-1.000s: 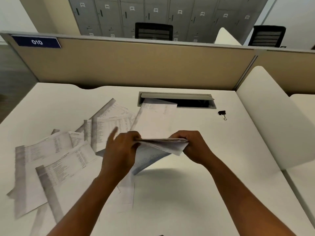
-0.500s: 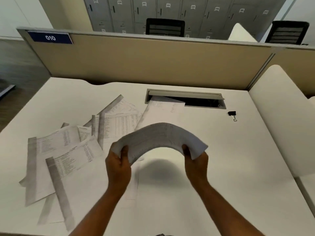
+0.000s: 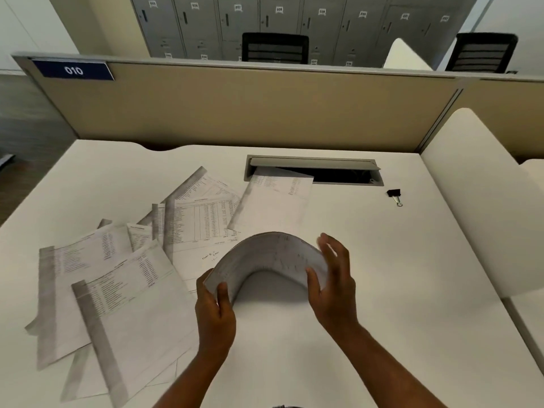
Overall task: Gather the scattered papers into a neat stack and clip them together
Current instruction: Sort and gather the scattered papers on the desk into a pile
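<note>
So I've got a small bundle of papers [image 3: 270, 257] bowed up into an arch over the middle of the desk [image 3: 382, 290], a bit toward the near edge. My left hand [image 3: 215, 313] pinches the lower left end, thumb on the underside and fingers curled behind it. My right hand [image 3: 332, 287] is at the other end, thumb up against the edge, but the fingers are spread and look lifted off the sheet, so that side is more steadied than gripped.

Seems to me I'm mid-gather: a few sheets collected, nothing squared up yet. Next I'd want to flatten the bow, tap the edges level on the desk, then go for the rest.

And there's plenty of rest. The loose sheets [image 3: 117, 278] are fanned out overlapping across the left half of the desk, reaching toward the near-left corner. One more sheet [image 3: 273, 201] lies further back, its top corner poking into the open cable tray [image 3: 312, 164] by the far edge, so that one needs sliding out rather than lifting straight up.

The binder clip [image 3: 394, 195] sits alone near the far-right corner, well apart from everything, just beside the tray's right end. Nothing blocks the reach to it. Beyond the partition [image 3: 235, 107] are lockers and two chairs.
</note>
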`<state>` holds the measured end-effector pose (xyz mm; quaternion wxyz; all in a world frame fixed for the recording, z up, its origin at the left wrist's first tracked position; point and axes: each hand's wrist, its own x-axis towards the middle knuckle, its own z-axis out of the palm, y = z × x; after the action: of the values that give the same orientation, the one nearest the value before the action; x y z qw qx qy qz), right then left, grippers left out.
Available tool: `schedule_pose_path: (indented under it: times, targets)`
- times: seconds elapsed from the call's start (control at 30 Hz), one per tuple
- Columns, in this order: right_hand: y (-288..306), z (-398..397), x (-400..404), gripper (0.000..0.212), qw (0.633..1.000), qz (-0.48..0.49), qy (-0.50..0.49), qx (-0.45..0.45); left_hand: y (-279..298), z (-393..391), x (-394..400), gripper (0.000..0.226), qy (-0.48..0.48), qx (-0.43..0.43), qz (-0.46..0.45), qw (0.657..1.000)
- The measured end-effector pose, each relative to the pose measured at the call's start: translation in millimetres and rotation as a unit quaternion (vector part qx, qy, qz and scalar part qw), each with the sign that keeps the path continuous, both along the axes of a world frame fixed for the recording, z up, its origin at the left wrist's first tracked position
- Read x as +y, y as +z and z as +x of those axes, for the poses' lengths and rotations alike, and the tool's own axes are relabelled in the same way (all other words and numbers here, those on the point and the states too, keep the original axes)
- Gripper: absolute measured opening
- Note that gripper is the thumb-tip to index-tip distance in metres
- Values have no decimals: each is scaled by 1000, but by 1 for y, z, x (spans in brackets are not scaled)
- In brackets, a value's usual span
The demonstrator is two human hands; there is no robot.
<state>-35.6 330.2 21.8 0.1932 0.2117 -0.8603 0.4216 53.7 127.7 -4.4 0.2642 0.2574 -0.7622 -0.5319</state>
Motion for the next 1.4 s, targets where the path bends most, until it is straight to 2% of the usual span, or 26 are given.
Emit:
schedule_pose_path:
  times: [0.07, 0.13, 0.23, 0.47, 0.63, 0.73, 0.8, 0.83, 0.9, 0.93, 1.0, 1.03, 1.1, 1.23, 1.33, 1.4]
  targets:
    - [8, -4, -1, 69, 995, 100, 13, 12, -4, 0, -1, 51, -7, -6, 6, 1000]
    - [10, -4, -1, 63, 990, 138, 2, 7, -6, 0, 0, 55, -8, -12, 18, 1000]
    - [13, -2, -1, 72, 990, 140, -9, 5, -5, -1, 2, 55, -3, -13, 18, 1000]
    - [18, -12, -5, 64, 988, 154, -25, 19, -10, 0, -4, 36, 6, -21, 9, 1000]
    - [17, -16, -4, 63, 987, 155, -27, 9, -15, 0, -6, 42, 0, -34, 14, 999]
    - [16, -20, -2, 68, 987, 153, -26, 36, -16, -1, -7, 39, -4, -34, 11, 999]
    - [15, -23, -1, 78, 991, 121, -37, 37, -16, -3, -8, 39, -6, -39, 15, 999]
    - [13, -24, -1, 84, 996, 74, -47, 14, -15, -3, -9, 39, -5, -39, 15, 999]
    - [3, -22, -1, 89, 991, -64, -59, -100, -13, -5, -11, 40, -2, -39, 15, 999]
    - [-3, -21, -2, 81, 975, -119, -60, -179, -11, -5, -12, 41, 1, -39, 18, 999]
    - [-14, -20, -6, 43, 941, -142, -54, -304, -9, -7, -13, 39, 7, -38, 19, 999]
    - [-18, -20, -8, 27, 935, -130, -61, -324, -7, -8, -14, 35, 9, -34, 16, 999]
    - [-22, -19, -8, 10, 932, -141, -84, -323, -2, -9, -15, 27, 16, -18, 9, 1000]
    - [-25, -14, -4, 17, 936, -163, -93, -296, -1, -8, -17, 25, 29, 3, 7, 1000]
    - [-36, -6, 0, 9, 924, -127, -95, -349, -15, -4, -12, 48, 10, -52, 40, 998]
    - [-36, -6, 3, 5, 920, -122, -110, -357, -22, -5, -14, 45, 8, -69, 39, 997]
